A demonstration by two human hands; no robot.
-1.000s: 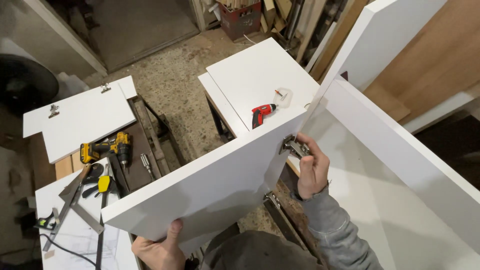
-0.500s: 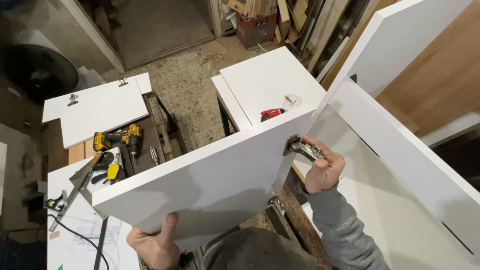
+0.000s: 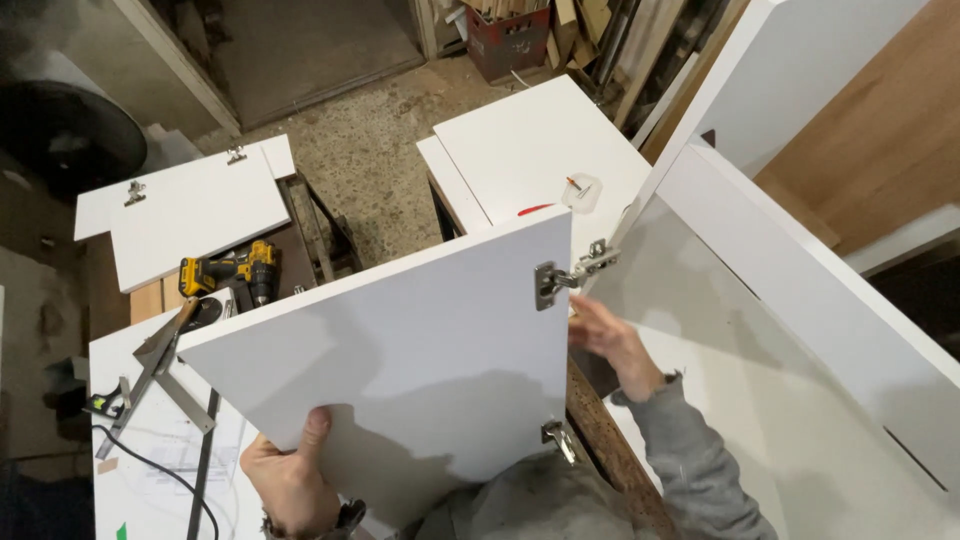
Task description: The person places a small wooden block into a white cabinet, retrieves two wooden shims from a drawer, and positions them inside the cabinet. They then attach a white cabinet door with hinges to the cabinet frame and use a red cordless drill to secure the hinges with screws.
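Partly hidden: left hand [image 3: 292,478] cut by the bottom edge, only thumb and knuckles showing, fingers behind the white door panel [image 3: 400,360]. Right hand [image 3: 612,340] seen from the back just right of the panel's hinge edge, fingertips tucked behind that edge, so can't tell how far open or whether gripping anything. Red tool [image 3: 535,210] on the white cabinet top [image 3: 520,140] mostly covered by the panel's top corner, only a sliver visible. Small clear plastic piece [image 3: 583,190] beside it, contents too small to make out. Panel held up off the bench, clamped at its lower edge by the left hand, thumb on the front face. Long axis running from lower left to upper right, top edge sloping up toward the cabinet. Upper hinge [image 3: 570,272] at the right edge, arm pointing right toward the edge of the big white cabinet side [image 3: 760,300]; contact w/ that side not clear. Lower hinge [image 3: 558,438] near the bottom corner, half hidden by the grey sleeve [image 3: 690,460]. Yellow drill [image 3: 230,272] lying well to the left on the bench, near another white panel [image 3: 190,210] w/ two hinges.
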